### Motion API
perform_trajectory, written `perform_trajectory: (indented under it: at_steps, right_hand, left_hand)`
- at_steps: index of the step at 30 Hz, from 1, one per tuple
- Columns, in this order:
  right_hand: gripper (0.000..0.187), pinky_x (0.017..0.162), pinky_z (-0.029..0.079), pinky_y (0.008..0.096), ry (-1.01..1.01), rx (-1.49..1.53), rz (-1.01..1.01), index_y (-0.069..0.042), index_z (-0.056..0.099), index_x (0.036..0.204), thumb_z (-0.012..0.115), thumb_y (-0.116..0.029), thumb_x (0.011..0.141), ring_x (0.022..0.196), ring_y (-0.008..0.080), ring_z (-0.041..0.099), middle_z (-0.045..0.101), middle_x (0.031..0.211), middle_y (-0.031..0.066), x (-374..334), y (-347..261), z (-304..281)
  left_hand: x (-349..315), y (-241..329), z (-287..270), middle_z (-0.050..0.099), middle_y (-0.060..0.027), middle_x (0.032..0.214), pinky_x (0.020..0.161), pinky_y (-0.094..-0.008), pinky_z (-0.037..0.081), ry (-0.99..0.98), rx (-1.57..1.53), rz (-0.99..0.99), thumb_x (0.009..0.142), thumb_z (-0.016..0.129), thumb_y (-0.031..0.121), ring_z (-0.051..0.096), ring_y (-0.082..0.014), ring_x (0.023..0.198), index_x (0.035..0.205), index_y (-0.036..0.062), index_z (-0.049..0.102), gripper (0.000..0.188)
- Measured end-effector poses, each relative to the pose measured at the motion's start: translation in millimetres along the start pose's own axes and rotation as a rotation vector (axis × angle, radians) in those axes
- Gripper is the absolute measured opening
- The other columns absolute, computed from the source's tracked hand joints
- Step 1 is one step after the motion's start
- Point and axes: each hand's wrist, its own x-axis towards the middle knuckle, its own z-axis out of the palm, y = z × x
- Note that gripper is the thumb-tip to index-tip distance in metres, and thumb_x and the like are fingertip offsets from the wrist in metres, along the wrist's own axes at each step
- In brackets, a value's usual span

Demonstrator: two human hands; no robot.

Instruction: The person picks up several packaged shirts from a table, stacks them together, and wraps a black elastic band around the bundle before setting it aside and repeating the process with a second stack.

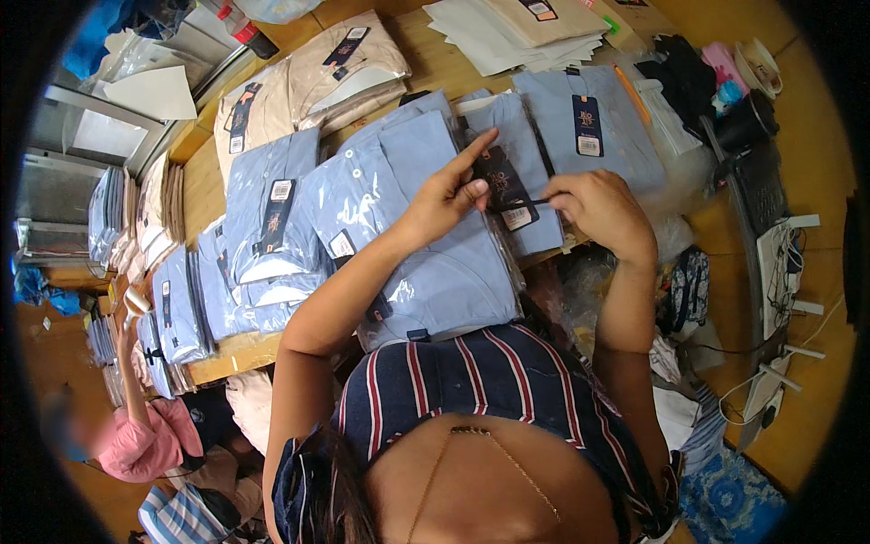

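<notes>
A folded light-blue shirt (518, 118) lies across the work table, a dark hang tag (501, 172) with a white label on it. My left hand (442, 195) is beside the tag, index finger stretched out and thumb apart; its other fingers are mostly hidden. On the tag's right side my right hand (605, 213) pinches a thin dark cord (541, 201) at the tag's edge. Close against my body, under my left forearm, rests a stack of bagged blue shirts (426, 263) in shiny clear plastic.
Beige bagged shirts (349, 63) and more blue ones (272, 213) cover the table to the left. White sheets (471, 36) lie at the back. An orange pencil (632, 93) is beside another tagged blue shirt (603, 136). A person in pink (149, 444) works at far left.
</notes>
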Motion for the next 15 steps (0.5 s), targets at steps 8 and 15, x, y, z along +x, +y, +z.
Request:
perform_trajectory:
  at_steps: [8,15]
  right_hand:
    - [0.029,0.058,0.045,0.0342,0.091,0.476,-0.835,-0.007,0.054,0.092,0.055,-0.006,0.063,0.065,0.0279,0.057,0.056,0.066,0.0155,21.2,-74.9,20.4]
    - [0.032,0.078,0.040,0.0326,0.153,0.322,-0.550,-0.004,0.055,0.094,0.048,0.005,0.064,0.080,0.0252,0.055,0.059,0.078,0.0100,52.2,3.2,47.5]
  left_hand:
    - [-3.4,3.3,3.5,0.052,-0.0138,0.078,0.065,-0.0350,0.040,-0.171,0.658,0.351,0.072,0.054,0.007,0.047,-0.0298,0.072,0.079,-0.0005,0.055,0.010]
    - [-6.1,-2.3,3.4,0.056,-0.0142,0.083,0.072,-0.0321,0.040,-0.177,0.389,0.085,0.079,0.050,0.012,0.052,-0.0255,0.080,0.081,-0.0004,0.055,0.014]
